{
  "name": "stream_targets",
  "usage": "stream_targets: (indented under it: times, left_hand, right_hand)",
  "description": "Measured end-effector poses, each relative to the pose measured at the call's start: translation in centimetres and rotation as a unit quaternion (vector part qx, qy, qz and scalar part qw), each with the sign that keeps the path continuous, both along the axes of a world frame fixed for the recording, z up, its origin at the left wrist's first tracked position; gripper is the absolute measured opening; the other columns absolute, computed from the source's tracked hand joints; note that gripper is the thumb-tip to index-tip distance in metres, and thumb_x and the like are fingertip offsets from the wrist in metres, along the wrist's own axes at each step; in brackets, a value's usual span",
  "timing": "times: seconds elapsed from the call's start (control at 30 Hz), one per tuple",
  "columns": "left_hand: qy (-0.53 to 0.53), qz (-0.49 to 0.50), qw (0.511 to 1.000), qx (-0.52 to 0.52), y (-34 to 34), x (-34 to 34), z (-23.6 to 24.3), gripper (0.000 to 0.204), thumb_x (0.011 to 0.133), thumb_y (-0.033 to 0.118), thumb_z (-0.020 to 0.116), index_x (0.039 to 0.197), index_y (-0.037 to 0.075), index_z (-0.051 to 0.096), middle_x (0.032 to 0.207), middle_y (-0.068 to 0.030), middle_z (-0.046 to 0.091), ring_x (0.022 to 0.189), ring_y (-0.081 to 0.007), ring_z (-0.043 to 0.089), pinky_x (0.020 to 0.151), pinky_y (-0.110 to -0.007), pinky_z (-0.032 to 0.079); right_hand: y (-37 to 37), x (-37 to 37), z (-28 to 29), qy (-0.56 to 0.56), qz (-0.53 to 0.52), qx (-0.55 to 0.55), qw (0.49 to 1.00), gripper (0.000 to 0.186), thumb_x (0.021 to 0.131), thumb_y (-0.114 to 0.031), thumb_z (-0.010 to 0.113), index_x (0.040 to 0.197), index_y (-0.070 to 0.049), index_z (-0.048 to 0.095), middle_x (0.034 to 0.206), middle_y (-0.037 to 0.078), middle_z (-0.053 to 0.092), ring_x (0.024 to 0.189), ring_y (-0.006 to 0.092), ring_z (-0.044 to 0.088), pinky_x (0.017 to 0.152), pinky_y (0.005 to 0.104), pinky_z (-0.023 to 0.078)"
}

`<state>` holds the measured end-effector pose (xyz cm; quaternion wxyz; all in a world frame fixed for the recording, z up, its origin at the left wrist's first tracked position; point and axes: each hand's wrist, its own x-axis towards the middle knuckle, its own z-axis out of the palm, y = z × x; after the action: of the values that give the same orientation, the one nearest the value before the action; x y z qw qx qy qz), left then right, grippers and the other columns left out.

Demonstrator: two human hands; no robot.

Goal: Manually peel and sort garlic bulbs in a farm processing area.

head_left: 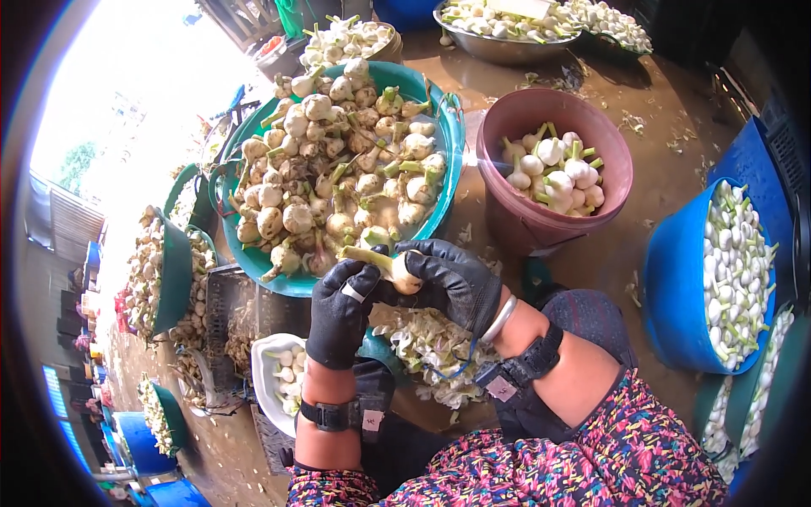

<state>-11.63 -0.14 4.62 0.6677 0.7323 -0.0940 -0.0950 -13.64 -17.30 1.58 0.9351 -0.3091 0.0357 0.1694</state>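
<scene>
A garlic bulb with a thick pale-green stem (397, 272) is held between my hands in the middle of the view. My left hand (342, 308), in a black glove, has its fingers closed at the stem. My right hand (452, 283), also gloved, grips the bulb end. Just above them sits a large teal tub (448, 194) full of soiled, trimmed garlic bulbs. Below my hands lies a pile of papery peelings (431, 355). A white container (274, 406) with peeled bulbs stands left of my left forearm.
A pink bucket (541, 232) of clean bulbs stands right of the tub. A blue tub (676, 279) heaped with white garlic is at the right. A steel basin (507, 51) of garlic stands at the back. Green baskets (173, 279) of garlic line the left. Peel scraps litter the wet floor (642, 101).
</scene>
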Motion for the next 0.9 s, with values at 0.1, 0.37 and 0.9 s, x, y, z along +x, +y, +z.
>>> stream_targets:
  times: [0.1,0.37,0.9]
  left_hand:
    - [0.035,-0.004,0.998,-0.055,0.0,0.1,0.3,0.01,0.078,-0.007,0.056,0.086,-0.003,0.06,0.081,-0.0087,0.06,0.066,-0.0196,0.061,0.06,-0.029,0.05]
    - [0.111,0.024,0.986,-0.125,-0.8,0.2,2.0,0.034,0.08,0.011,0.061,0.11,-0.005,0.056,0.089,-0.0083,0.062,0.077,-0.0146,0.06,0.073,-0.028,0.05]
    - [-0.267,0.013,0.954,0.137,0.3,0.6,-2.3,0.015,0.07,0.004,0.066,0.084,0.007,0.062,0.074,-0.0103,0.059,0.07,-0.0198,0.059,0.064,-0.031,0.046]
  right_hand:
    - [-0.3,0.3,0.4,0.005,0.004,0.001,1.0,0.033,0.084,-0.018,0.064,0.112,-0.002,0.054,0.1,0.006,0.059,0.089,0.0139,0.06,0.077,0.0275,0.053]
    - [0.3,0.5,0.5,-0.155,-0.083,-0.235,0.956,0.053,0.074,-0.003,0.071,0.12,0.001,0.046,0.111,0.008,0.056,0.099,0.0164,0.056,0.086,0.0298,0.049]
    - [-1.2,-0.3,0.8,0.282,0.247,0.115,0.92,0.047,0.082,-0.051,0.044,0.106,-0.013,0.057,0.071,0.016,0.058,0.05,0.0202,0.049,0.042,0.0289,0.041]
